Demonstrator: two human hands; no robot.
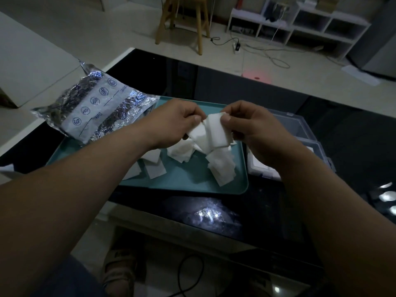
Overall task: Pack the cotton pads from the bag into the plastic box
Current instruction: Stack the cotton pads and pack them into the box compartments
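Both hands hold a small stack of white square cotton pads (212, 131) above a teal tray (184, 183). My left hand (171, 123) pinches the stack's left side and my right hand (252, 125) pinches its right side. Several more loose cotton pads (220, 166) lie scattered on the tray beneath. The silver foil bag (94, 106) lies crumpled at the tray's far left corner. The clear plastic box (300, 133) stands to the right of the tray, partly hidden behind my right forearm, with white pads inside its near part (261, 166).
The tray and box rest on a dark glossy table (235, 211). Beyond the table are a wooden stool (188, 20), a white low shelf (300, 24) and cables on the floor. A sandalled foot (120, 269) shows under the table's near edge.
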